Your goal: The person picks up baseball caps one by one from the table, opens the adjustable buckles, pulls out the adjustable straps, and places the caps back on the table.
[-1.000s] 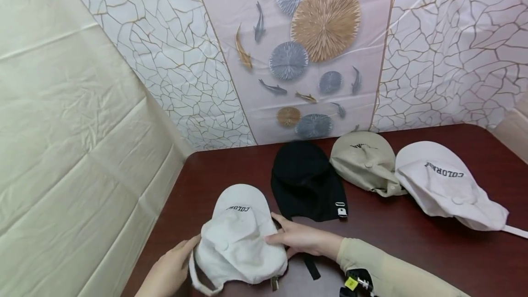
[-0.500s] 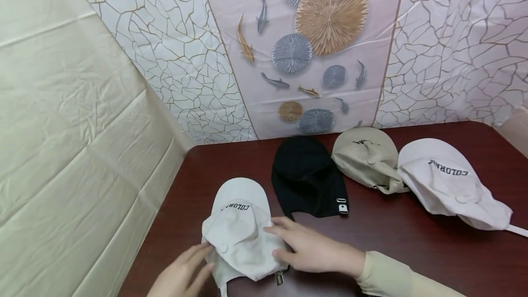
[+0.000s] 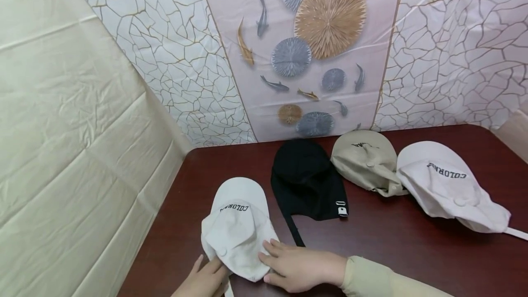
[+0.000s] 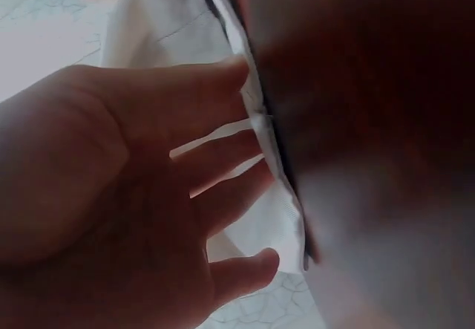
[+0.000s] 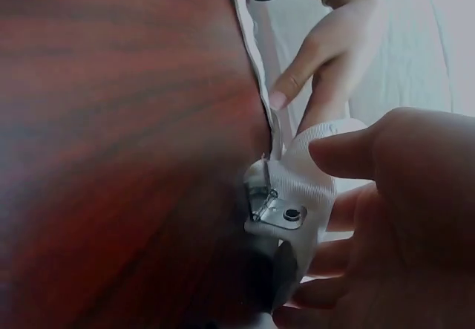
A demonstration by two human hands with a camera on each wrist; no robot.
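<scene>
A white cap (image 3: 235, 237) with dark lettering lies on the table at the near left, its brim toward the back wall. My left hand (image 3: 206, 278) touches the near-left edge of its crown, beside the hanging strap. Seen from the left wrist, the fingers (image 4: 223, 151) lie fairly straight along the cap fabric and the thumb tip meets its edge. My right hand (image 3: 299, 267) rests on the crown's right side with fingers extended. A metal buckle (image 5: 286, 214) on the cap's strap sits beside the right fingers in the right wrist view.
On the dark red table (image 3: 383, 246), a black cap (image 3: 305, 182) lies just right of the white one. Beyond it are a beige cap (image 3: 365, 162) and another white cap (image 3: 449, 187). A pale cloth wall (image 3: 82, 150) borders the left.
Both hands have shifted toward the table's near side; the left also moved right along the cap. The cap's crown has become flatter and its lettering shows more. The other caps stay put.
</scene>
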